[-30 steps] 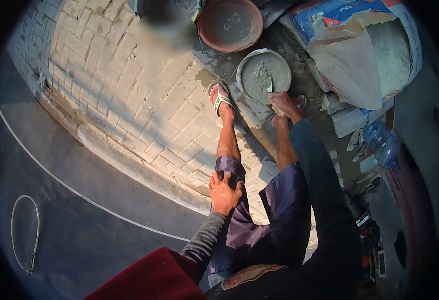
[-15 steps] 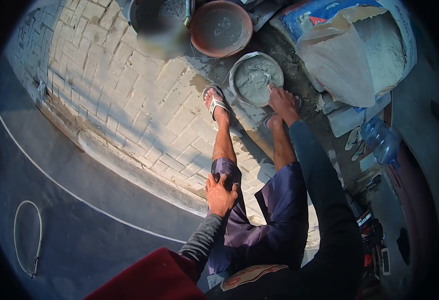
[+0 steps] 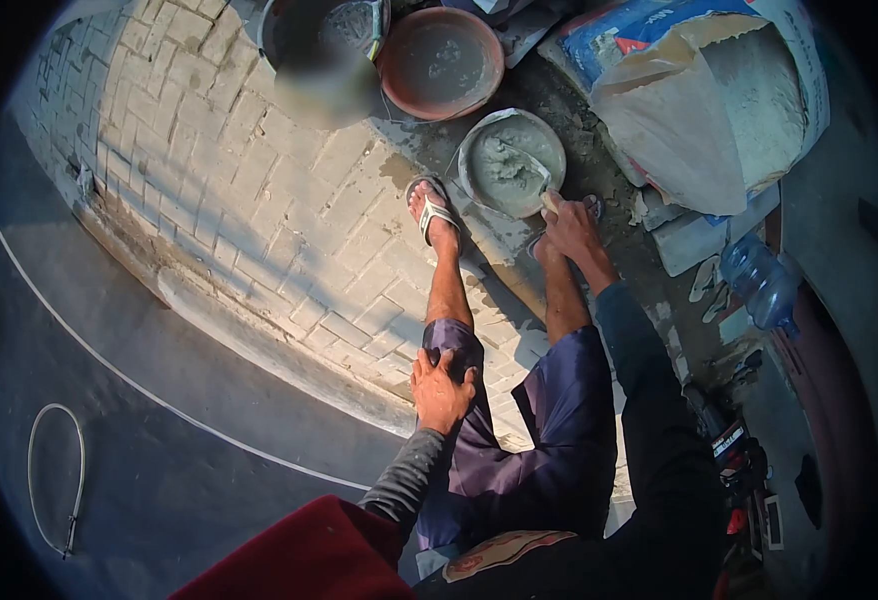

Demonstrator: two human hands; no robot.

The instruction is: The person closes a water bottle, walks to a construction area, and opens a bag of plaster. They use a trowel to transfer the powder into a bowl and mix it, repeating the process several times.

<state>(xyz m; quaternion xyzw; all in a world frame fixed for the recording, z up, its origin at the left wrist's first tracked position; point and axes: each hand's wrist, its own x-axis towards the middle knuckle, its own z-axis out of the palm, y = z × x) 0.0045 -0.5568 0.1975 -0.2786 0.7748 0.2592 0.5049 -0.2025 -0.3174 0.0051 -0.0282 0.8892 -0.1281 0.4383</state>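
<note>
At the right edge of the paving, ahead of the person, a bucket holds wet mix, with a trowel leaning in from its near right rim, held in the right hand. The left foot is to the left of the bucket; the right foot is just behind it. Beyond the bucket, slightly left, lies a basin, with a second bucket at its left. Right of the bucket is an open bag; behind the bag, a bottle, sandals just left of it. A kerb bounds the paving's left side.
</note>
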